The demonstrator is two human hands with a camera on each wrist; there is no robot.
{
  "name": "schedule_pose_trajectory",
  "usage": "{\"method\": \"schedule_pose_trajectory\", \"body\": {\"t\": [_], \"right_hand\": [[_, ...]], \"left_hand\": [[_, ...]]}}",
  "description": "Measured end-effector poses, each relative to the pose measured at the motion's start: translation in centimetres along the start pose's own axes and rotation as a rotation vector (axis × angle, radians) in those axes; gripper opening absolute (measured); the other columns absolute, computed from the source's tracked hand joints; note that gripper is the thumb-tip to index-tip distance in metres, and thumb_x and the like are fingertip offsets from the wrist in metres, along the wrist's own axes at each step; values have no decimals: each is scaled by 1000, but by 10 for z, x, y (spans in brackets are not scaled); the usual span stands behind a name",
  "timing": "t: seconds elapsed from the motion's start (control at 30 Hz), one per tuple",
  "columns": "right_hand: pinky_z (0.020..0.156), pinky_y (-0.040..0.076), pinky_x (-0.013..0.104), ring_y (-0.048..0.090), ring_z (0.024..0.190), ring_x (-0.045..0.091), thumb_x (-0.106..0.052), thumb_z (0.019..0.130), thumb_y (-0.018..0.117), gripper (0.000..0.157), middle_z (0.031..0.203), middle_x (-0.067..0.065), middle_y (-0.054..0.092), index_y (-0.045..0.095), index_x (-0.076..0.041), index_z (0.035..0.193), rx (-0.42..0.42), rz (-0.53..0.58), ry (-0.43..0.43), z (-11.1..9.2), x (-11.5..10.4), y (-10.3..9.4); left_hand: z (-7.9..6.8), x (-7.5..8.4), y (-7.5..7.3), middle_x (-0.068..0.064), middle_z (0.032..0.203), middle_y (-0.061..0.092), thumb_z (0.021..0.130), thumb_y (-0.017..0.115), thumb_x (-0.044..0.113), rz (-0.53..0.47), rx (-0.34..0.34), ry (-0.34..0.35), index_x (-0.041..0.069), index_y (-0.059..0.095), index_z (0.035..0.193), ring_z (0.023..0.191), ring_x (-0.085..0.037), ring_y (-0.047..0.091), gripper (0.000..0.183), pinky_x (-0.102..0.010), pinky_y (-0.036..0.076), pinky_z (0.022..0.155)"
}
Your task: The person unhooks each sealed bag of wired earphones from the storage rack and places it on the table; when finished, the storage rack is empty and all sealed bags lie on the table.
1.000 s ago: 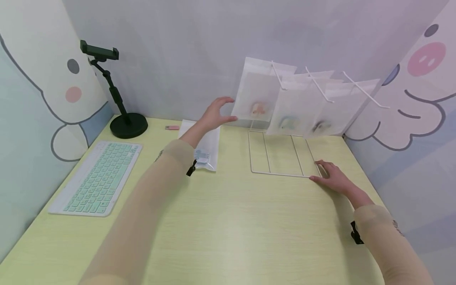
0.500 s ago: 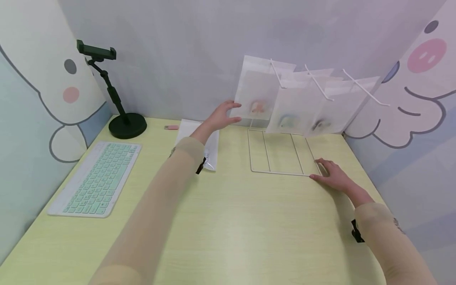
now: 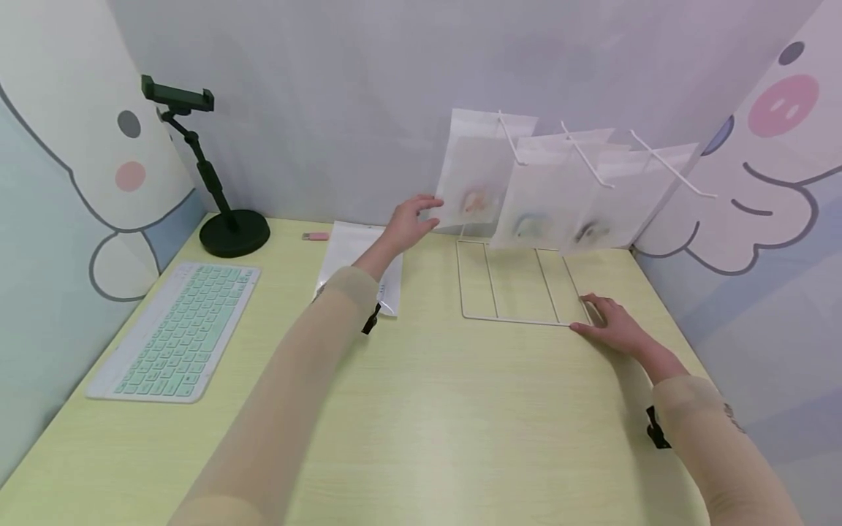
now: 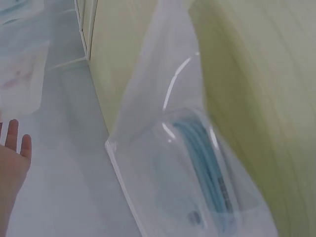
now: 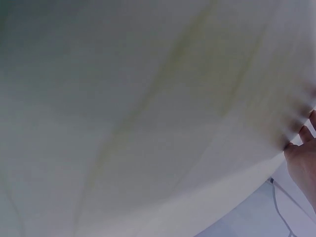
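A white wire rack [image 3: 516, 321] stands against the back wall, with white translucent bags hanging from its prongs. My left hand [image 3: 408, 225] reaches to the leftmost bag [image 3: 470, 164], fingertips and thumb right at its lower left edge with a gap between them. In the left wrist view the fingers [image 4: 12, 134] extend toward that bag's bottom. My right hand [image 3: 615, 327] rests at the front right corner of the rack's base, thumb and fingers spread over the wires. A middle bag [image 3: 542, 190] and a right bag [image 3: 647, 183] hang beside the first.
Under my left forearm lies a white plastic pouch [image 3: 349, 245], holding a coiled blue cable [image 4: 202, 163]. Left of it are a pink USB stick [image 3: 316, 236], a black phone stand [image 3: 233, 234] and a white keyboard with green keys [image 3: 187, 329]. Walls close three sides.
My left hand has moved right, up to the leftmost bag, whose left edge has shifted slightly right. My right hand has stayed on the rack's base.
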State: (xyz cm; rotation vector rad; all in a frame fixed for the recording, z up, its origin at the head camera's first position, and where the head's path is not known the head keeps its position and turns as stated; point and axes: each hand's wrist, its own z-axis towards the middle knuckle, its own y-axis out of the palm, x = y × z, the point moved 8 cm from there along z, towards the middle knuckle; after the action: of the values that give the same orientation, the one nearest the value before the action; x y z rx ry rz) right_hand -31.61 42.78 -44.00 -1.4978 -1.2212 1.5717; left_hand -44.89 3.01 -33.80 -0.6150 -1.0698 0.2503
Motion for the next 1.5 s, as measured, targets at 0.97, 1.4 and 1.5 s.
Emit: {"method": "schedule_pose_trajectory", "body": {"t": [0.97, 1.4, 1.5], "right_hand": [[101, 22, 67, 25, 128, 54, -43, 87, 64, 75, 142, 35, 28, 35, 1, 139, 9, -12, -25, 1, 1, 1], [102, 21, 67, 25, 129, 53, -44, 87, 65, 76, 142, 34, 29, 34, 1, 140, -2, -13, -26, 0, -1, 0], [102, 21, 67, 25, 129, 54, -43, 87, 65, 76, 142, 34, 29, 34, 1, 140, -2, -10, -27, 0, -1, 0]], "left_hand": [[-38, 38, -38, -11, 105, 66, 82, 72, 5, -234, 409, 194, 12, 50, 137, 82, -19, 60, 60, -20, 47, 68], [-50, 52, -62, -9, 94, 69, 86, 69, 14, -201, 492, 175, 3, 68, 103, 77, -17, 62, 21, -20, 48, 62], [-53, 54, -68, -9, 92, 69, 86, 69, 15, -196, 514, 188, 2, 69, 99, 73, -16, 62, 18, -20, 50, 62]]}}
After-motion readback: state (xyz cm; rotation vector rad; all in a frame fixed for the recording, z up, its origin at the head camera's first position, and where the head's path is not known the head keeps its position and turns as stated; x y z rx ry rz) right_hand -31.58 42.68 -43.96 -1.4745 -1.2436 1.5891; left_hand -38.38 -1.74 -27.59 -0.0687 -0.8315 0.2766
